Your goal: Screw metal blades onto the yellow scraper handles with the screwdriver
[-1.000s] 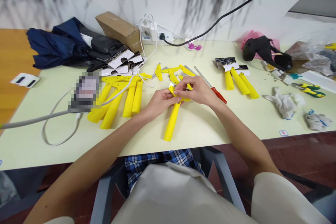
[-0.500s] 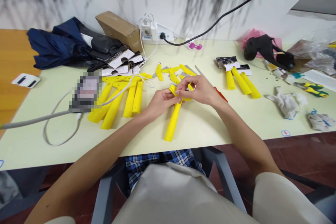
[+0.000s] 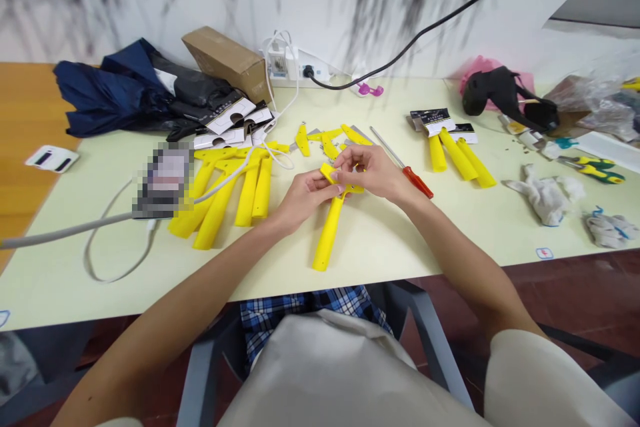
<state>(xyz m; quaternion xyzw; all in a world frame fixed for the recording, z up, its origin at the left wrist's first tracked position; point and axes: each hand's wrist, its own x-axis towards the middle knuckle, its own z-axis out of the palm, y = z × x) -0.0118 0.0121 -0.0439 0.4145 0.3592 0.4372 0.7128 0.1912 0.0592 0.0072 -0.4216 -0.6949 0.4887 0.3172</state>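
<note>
A yellow T-shaped plastic handle (image 3: 327, 235) points toward me, its grip just over the tabletop and its head between my two hands. My left hand (image 3: 306, 199) is closed around the left side of the head, thumb on top. From the right, my right hand (image 3: 371, 170) has its fingers bent and pinched at the same head; any small part between the fingertips is hidden. Just behind lie loose yellow head pieces (image 3: 303, 139) with grey flat plates and small bits of hardware. A red-handled screwdriver (image 3: 417, 181) lies right of my right hand.
More yellow handles (image 3: 215, 213) lie to the left beside a blurred-out device (image 3: 164, 180) with cables. Handles with card packaging (image 3: 463, 159) lie right. Farther back are card sleeves (image 3: 230, 121), a cardboard box (image 3: 230, 61) and a power strip (image 3: 315, 70). Gloves (image 3: 543, 197) and pliers (image 3: 595, 170) sit far right.
My right hand and forearm have shifted slightly left, showing more of the screwdriver's red handle. Both hands stay at the head of the yellow handle.
</note>
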